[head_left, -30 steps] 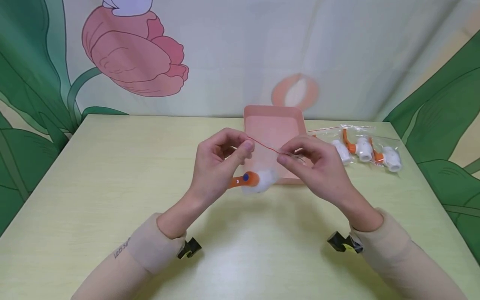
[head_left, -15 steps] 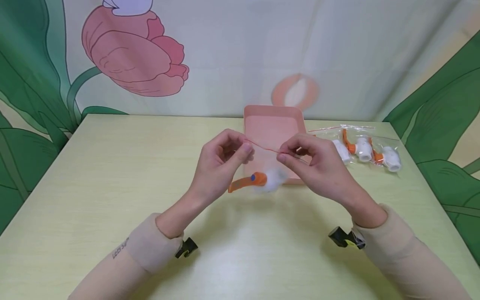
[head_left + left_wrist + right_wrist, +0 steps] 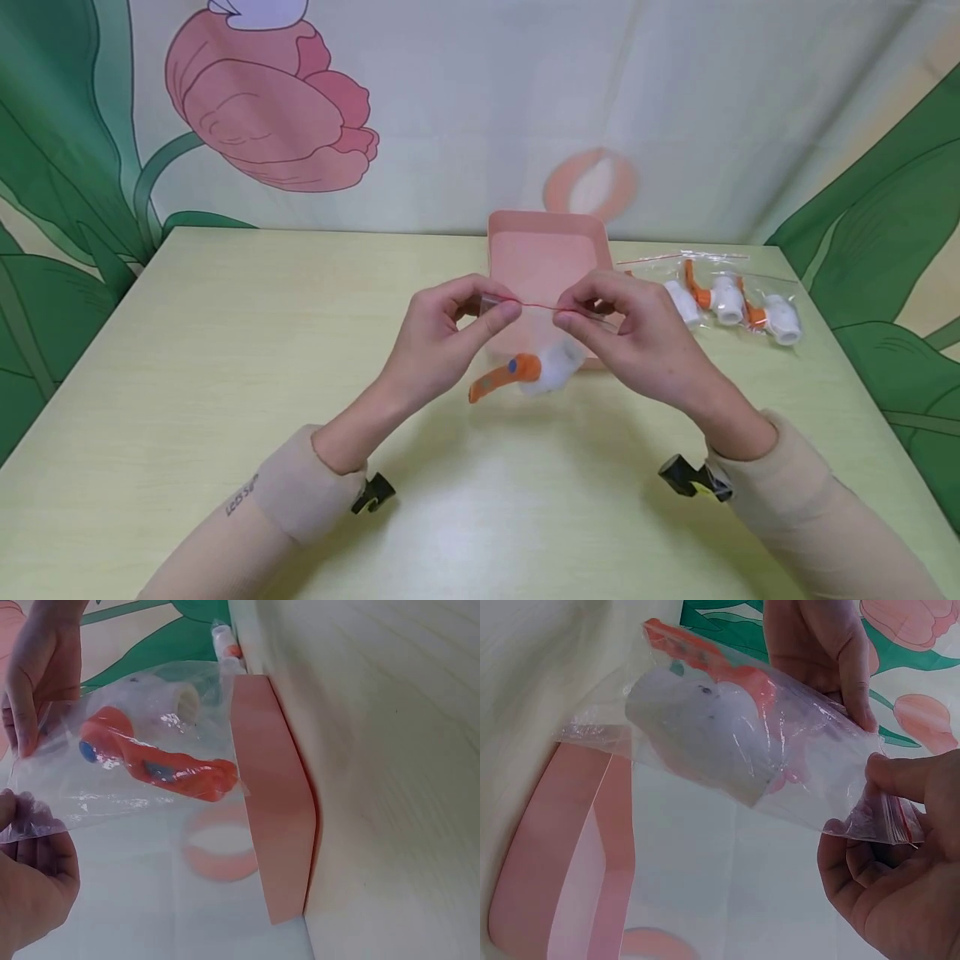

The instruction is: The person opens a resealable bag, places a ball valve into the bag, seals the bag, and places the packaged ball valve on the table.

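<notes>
A clear zip-lock bag (image 3: 825, 780) with a red line along its top hangs above the table between my hands. Inside it sits a white plastic ball valve (image 3: 557, 367) with an orange lever (image 3: 495, 379) and a blue spot on the lever's hub. My left hand (image 3: 450, 333) pinches the bag's top edge at one corner between thumb and fingers. At the other end of that edge my right hand (image 3: 633, 329) pinches it the same way. The right wrist view shows the zip strip (image 3: 898, 817) beside my right fingers. Whether the bag's mouth is sealed cannot be told.
Behind the hanging bag a shallow pink tray (image 3: 547, 221) stands on the pale wooden table (image 3: 262, 350). Several bagged valves (image 3: 727, 298) with orange levers lie at the back right. A floral curtain (image 3: 465, 108) hangs behind the table's far edge.
My left hand has come slightly lower and closer to the right hand along the bag's red top line. The bagged valve has swung right and a little down. My right hand has barely moved.
</notes>
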`<state>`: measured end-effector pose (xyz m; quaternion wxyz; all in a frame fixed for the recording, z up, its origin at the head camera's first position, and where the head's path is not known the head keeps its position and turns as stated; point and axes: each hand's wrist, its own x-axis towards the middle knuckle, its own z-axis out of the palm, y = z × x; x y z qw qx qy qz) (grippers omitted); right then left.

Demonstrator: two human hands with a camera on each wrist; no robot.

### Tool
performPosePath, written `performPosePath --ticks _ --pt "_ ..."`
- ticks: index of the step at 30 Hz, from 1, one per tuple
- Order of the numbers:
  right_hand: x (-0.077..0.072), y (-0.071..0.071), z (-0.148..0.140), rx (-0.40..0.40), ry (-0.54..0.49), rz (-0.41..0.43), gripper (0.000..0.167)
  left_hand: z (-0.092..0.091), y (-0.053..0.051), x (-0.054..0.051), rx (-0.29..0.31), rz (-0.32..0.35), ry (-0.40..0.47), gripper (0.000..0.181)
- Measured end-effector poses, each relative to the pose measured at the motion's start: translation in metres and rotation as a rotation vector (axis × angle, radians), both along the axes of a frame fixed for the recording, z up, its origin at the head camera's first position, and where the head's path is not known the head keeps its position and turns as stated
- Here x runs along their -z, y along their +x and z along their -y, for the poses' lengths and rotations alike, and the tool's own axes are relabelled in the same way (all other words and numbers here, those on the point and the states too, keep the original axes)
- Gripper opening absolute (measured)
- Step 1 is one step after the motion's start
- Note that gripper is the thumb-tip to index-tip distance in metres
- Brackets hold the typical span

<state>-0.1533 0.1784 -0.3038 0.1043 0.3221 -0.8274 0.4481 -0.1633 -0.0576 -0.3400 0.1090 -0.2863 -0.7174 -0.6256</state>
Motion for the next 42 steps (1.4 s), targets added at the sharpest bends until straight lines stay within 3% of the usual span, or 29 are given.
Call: performPosePath --ticks 6,13,22,27,31,42 --pt "0.001 0.0 -0.001 0.017 0.007 -0.009 0.007 -0.003 0.001 -0.001 -0.028 -0.052 -0.005 0.005" --pt "0.004 -0.002 -0.002 0.018 -0.012 0.011 0.008 -0.005 0.001 -0.002 -0.006 -0.057 0.048 0.004" --pt "0.011 -0.007 -0.014 0.042 -0.049 0.188 0.004 -0.005 0.004 -0.005 0.002 -0.007 0.107 0.004" --pt "0.013 -0.009 -0.017 0.056 -0.122 0.28 0.007 -0.003 0.003 -0.006 -0.006 0.028 0.135 0.004" --pt "0.011 -0.01 -0.018 0.075 -0.151 0.286 0.008 -0.001 0.001 -0.004 -0.01 0.05 0.158 0.004" --pt "0.001 -0.008 -0.018 0.076 -0.078 0.228 0.009 0.005 -0.002 -0.001 0.005 0.092 0.144 0.005"
